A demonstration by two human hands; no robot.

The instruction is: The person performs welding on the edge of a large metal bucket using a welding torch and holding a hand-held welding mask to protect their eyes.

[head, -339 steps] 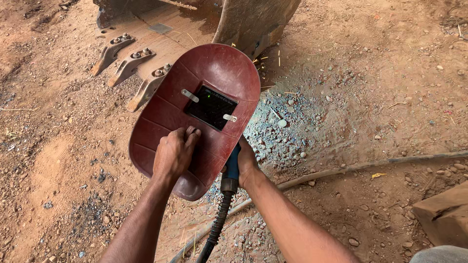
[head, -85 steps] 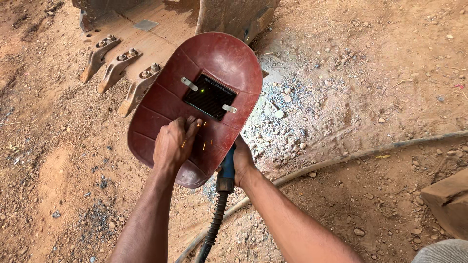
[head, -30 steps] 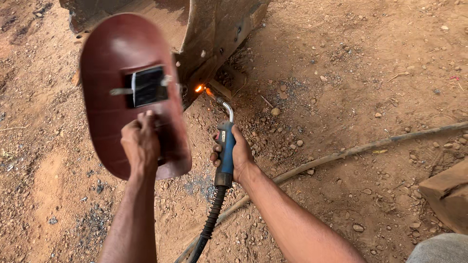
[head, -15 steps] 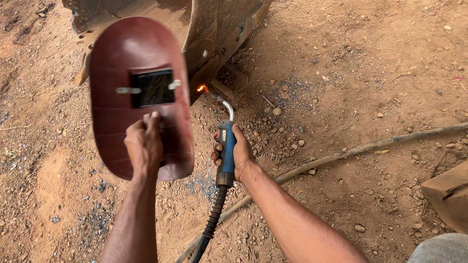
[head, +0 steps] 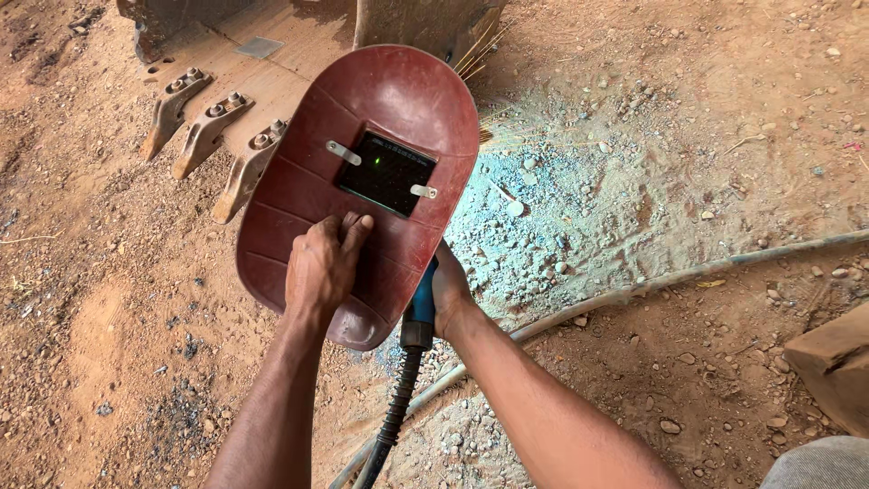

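My left hand [head: 324,264] grips the handle on the back of a dark red welding shield [head: 362,136] with a dark rectangular window, holding it up in front of me. My right hand [head: 449,288] is closed on the blue handle of a welding torch [head: 421,308]; its tip is hidden behind the shield. A black cable [head: 396,412] trails down from the torch toward me. A green dot shows through the window, and blue-white light falls on the gravel to the right of the shield. Behind the shield lies a rusty excavator bucket [head: 272,45] with teeth [head: 204,136].
A long grey hose [head: 652,285] crosses the dirt from the right toward the bottom centre. A brown block [head: 837,362] sits at the right edge. Loose stones and red earth lie all around.
The shield has swung right and now covers the torch tip and the weld spot. The orange spark is gone from sight; bluish light now falls on the ground. The view has shifted, showing the bucket's teeth.
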